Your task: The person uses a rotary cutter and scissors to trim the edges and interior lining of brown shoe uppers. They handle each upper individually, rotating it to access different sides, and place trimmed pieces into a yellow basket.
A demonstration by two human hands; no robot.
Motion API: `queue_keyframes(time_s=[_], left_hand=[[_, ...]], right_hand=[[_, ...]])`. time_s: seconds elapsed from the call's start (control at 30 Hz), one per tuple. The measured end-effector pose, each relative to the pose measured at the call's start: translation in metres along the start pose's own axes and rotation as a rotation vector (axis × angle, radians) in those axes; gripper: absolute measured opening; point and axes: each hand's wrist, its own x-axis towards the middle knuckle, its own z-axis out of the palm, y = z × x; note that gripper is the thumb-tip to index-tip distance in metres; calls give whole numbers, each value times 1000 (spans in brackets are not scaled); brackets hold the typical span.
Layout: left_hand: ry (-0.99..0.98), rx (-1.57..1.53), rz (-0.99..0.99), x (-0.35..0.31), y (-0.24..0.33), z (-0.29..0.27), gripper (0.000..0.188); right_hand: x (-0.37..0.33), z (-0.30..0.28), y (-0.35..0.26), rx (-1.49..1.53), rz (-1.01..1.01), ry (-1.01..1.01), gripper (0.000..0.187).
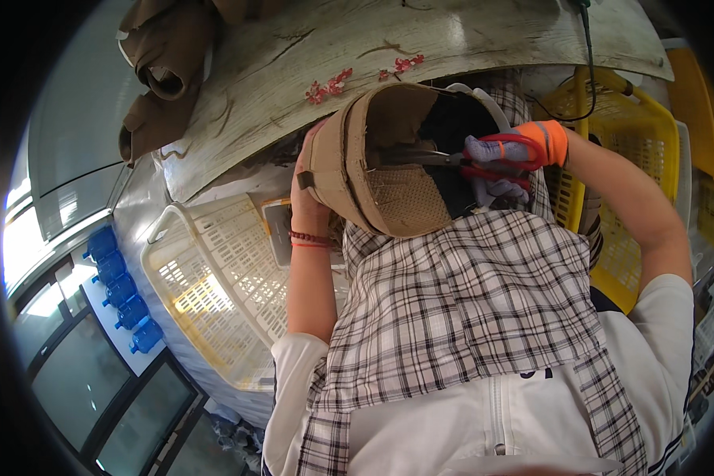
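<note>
In front of my apron, a stiff tan fabric bag-like piece (343,166) is tipped with its wide mouth toward me and to the right. Mesh and black lining show inside. My bare left hand (309,205) grips its left side, the fingers mostly hidden behind it. My right hand (493,151), in a grey glove with an orange cuff, is closed around the red handles of a pair of scissors (435,159). The blades point left into the mouth of the piece. Whether they touch the fabric, I cannot tell.
A worn pale table (270,75) stands ahead, with brown pieces (166,59) at its far left. A white plastic basket (222,278) is on my left, a yellow basket (623,174) on my right. A black cable (591,71) hangs over the table's right edge.
</note>
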Motion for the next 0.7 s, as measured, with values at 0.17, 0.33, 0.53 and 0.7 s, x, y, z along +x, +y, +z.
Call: queue_keyframes(time_s=[0.17,0.33,0.53,0.7], left_hand=[[-25,37,-29,8,-5,1,40],[24,-57,-79,18,-18,-5,42],[49,-105,-126,17,-21,-9,45],[-77,73,111,11,-24,-10,44]], right_hand=[[-3,3,-2,5,-60,-3,98],[-13,0,-9,-62,-68,69,96],[-16,-6,-32,-203,81,109,92],[-14,-10,-37,-278,77,137,89]])
